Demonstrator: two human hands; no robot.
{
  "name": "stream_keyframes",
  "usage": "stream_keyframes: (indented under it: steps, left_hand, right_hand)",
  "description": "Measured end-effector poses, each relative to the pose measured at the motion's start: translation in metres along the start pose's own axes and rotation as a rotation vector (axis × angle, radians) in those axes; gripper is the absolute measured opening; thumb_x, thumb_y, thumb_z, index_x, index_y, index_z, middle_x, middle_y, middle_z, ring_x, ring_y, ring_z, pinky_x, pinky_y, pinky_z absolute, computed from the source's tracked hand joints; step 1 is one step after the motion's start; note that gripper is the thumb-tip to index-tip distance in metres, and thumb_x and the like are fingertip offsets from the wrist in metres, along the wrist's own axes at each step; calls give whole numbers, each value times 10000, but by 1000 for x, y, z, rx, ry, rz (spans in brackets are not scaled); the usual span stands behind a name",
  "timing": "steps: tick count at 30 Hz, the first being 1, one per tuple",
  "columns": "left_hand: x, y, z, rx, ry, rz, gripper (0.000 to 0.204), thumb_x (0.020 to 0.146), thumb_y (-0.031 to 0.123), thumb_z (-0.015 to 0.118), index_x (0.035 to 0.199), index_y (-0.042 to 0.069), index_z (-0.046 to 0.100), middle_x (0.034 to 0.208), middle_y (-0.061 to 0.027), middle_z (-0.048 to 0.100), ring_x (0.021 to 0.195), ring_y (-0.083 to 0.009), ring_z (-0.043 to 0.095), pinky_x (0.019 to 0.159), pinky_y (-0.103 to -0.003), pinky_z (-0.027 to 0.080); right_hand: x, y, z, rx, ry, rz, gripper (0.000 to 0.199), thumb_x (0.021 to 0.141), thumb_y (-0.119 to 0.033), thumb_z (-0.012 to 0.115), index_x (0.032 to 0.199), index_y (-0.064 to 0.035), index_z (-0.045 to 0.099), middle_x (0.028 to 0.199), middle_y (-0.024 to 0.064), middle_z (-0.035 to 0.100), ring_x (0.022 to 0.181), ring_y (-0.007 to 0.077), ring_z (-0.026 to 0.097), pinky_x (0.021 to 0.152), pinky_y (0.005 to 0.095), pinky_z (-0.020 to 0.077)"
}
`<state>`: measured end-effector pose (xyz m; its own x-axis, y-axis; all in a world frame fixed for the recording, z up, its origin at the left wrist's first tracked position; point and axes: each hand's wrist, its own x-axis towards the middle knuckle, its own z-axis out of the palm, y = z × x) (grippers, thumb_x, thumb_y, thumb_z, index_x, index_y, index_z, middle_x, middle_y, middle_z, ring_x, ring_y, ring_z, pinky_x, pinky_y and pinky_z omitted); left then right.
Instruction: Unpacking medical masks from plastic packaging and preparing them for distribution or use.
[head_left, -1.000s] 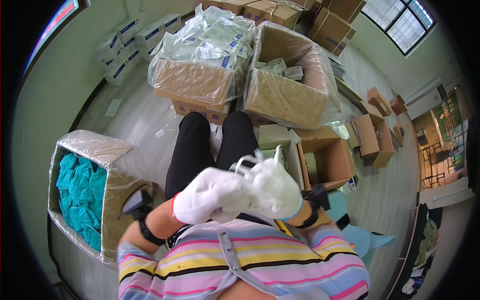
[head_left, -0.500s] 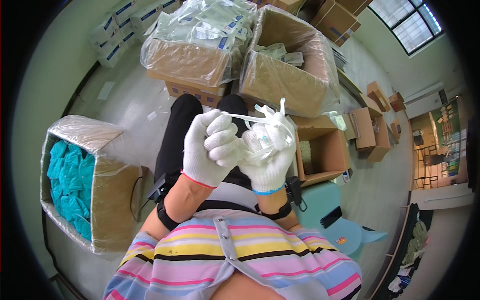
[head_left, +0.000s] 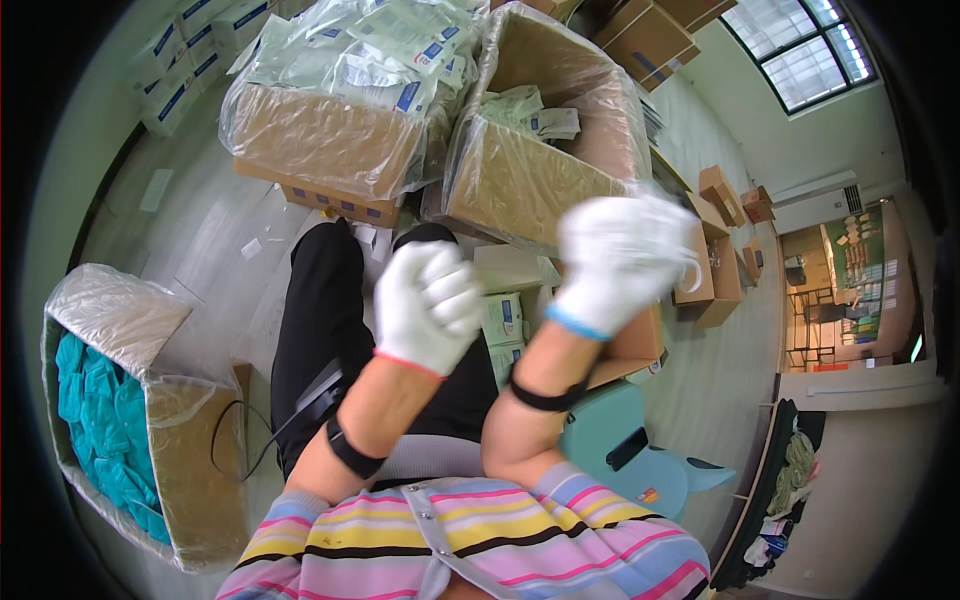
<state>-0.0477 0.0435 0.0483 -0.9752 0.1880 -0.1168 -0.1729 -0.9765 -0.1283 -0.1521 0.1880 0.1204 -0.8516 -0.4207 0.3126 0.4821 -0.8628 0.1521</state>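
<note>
My left hand (head_left: 430,305), in a white knitted glove with a red cuff edge, is closed in a fist over my lap; whatever its curled fingers may hold is hidden. To the right and farther out, my right hand (head_left: 618,255), gloved in white with a blue edge, is smeared by motion. A thin loop of white strap (head_left: 692,272) sticks out at its right side, from the bundle of white straps in that hand. The two hands are apart. Beyond my right hand stands an open plastic-lined carton (head_left: 530,190) with a few flat packets (head_left: 555,123) inside.
A plastic-lined carton (head_left: 320,135) heaped with packets stands ahead. At left, another carton (head_left: 200,470) holds teal folded items (head_left: 105,420). A smaller carton (head_left: 640,340) with packets (head_left: 503,320) sits beside my knee. A phone (head_left: 628,449) lies on a light-blue stool (head_left: 600,420).
My hands, together before, have separated. The right hand has swung outward right and away with the white straps. The strap stretched between the hands no longer shows. The view has shifted right.
</note>
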Motion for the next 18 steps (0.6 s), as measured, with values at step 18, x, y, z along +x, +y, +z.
stream_keyframes:
  steps: [18]
  left_hand:
    - [-72, 55, -92, 456, 593, 276, 154, 963, 164, 477, 828, 120, 537, 586, 78, 261, 458, -55, 224, 436, -229, 192]
  right_hand:
    - [212, -211, -146, -1728, 574, 260, 217, 982, -314, 543, 996, -106, 602, 874, 26, 616, 753, 156, 614, 642, 318, 509]
